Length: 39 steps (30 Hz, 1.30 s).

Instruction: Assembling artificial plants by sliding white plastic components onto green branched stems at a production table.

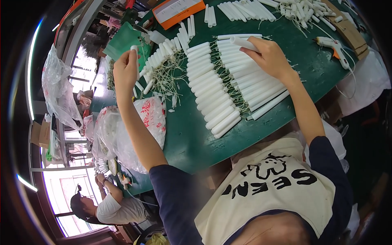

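Observation:
My left hand (125, 70) is raised over the green table (192, 143) and grips a short white tube (134, 49) upright. My right hand (267, 55) holds a longer white tube (241, 42) above two rows of white tubes (228, 83) laid side by side. Thin pale strings (167, 75) stick out from the tubes' ends between the rows. Further rows of short white tubes (161, 55) lie just right of my left hand.
A white glue gun (335, 47) lies at the table's right, by cardboard strips (347, 26). An orange box (177, 10) and more tubes (245, 10) sit at the far side. Clear plastic bags (130, 126) rest at the left edge. Another person (108, 204) works lower left.

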{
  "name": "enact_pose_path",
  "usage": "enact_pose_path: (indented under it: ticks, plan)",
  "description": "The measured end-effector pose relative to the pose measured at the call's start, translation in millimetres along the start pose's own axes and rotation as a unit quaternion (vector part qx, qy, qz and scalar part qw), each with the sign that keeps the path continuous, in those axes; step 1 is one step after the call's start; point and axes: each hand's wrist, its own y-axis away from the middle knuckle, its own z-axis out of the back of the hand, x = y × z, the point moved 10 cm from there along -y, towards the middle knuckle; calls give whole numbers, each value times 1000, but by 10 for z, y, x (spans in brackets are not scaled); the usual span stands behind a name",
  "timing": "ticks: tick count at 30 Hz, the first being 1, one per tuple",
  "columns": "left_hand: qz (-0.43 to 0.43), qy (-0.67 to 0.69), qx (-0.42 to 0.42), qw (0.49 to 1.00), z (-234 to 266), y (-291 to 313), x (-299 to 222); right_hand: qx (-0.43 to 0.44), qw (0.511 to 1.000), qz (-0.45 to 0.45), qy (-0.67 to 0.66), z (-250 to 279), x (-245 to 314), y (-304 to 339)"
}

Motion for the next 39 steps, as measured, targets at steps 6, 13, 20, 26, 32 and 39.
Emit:
enact_pose_path:
  ticks: [6,13,20,26,32,39]
  plan:
    - [129,-205,127,962,-251,-2,797,1,999,29,18,-53,-3,29]
    - [26,-359,-249,899,611,268,-85,-5,999,25,20,-22,-32,42]
    - [64,-352,-60,932,223,168,80,15,999,16,46,-49,-47,40]
    - [146,-457,146,865,4,289,417,17,998,23,49,-84,-68,60]
    - [77,-528,-118,837,667,415,-367,39,997,16,57,-115,-80,50]
    - [-51,-333,-187,923,608,428,-177,45,995,36,77,-149,-52,36]
